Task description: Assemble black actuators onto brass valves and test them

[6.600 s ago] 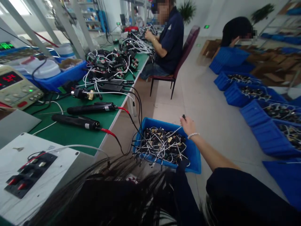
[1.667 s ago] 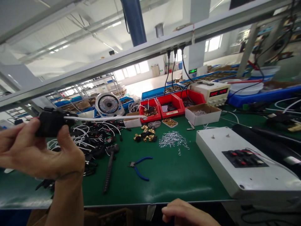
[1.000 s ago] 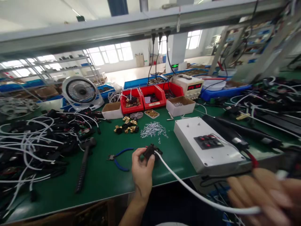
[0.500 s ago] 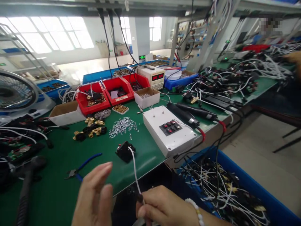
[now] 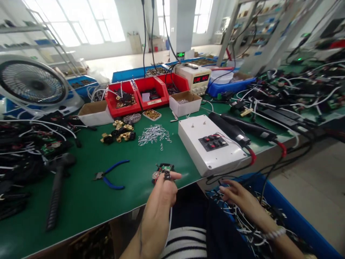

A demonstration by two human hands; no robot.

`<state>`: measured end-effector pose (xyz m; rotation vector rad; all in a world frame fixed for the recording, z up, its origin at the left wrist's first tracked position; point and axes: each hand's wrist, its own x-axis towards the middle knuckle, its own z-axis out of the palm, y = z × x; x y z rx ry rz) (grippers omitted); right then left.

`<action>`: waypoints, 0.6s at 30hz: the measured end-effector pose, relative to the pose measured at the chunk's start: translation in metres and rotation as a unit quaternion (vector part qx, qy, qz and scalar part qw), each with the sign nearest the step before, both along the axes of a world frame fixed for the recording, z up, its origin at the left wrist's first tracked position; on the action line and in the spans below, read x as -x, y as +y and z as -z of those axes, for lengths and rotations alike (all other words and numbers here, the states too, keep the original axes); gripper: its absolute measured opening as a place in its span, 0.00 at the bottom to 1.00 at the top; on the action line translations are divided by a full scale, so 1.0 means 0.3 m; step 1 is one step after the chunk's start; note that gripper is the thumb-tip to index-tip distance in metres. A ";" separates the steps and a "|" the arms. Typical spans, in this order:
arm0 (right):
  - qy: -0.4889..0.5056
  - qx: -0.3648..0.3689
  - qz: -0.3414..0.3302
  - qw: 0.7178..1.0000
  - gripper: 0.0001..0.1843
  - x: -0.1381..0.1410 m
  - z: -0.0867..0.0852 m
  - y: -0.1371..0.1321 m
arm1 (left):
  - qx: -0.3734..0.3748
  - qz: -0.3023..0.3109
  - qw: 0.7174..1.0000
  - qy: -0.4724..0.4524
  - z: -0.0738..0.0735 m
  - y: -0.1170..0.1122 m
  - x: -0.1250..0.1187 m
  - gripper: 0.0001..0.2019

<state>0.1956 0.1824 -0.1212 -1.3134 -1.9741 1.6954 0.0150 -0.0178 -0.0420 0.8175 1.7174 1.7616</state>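
My left hand (image 5: 161,198) is closed around a small circuit board assembly (image 5: 165,167) at the front edge of the green bench. Red wires and a round metal part show beside its green board. A white cable (image 5: 170,223) hangs below this hand. Over the blue bin to the right, my right hand (image 5: 239,198) pinches a small dark piece, too blurred to name. Blue-handled cutting pliers (image 5: 113,176) lie left of my left hand. Behind it is a pile of metal clips (image 5: 153,135).
A white switch box (image 5: 212,144) stands at the bench's right, with two black-handled tools (image 5: 231,129) beside it. The blue bin (image 5: 304,219) holds cabled parts. A black hammer (image 5: 58,190), brass fittings (image 5: 118,133), red bins (image 5: 151,93) and a fan (image 5: 35,81) are leftward.
My left hand has moved from empty and raised to closed around the circuit board assembly. My right hand has left the white cable and moved right over the blue bin. The view has shifted.
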 end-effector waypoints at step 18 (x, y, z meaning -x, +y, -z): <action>0.043 -0.050 -0.005 0.998 0.16 0.103 0.242 -0.075 | -0.041 0.024 0.999 -0.009 -0.059 0.000 -0.046 0.03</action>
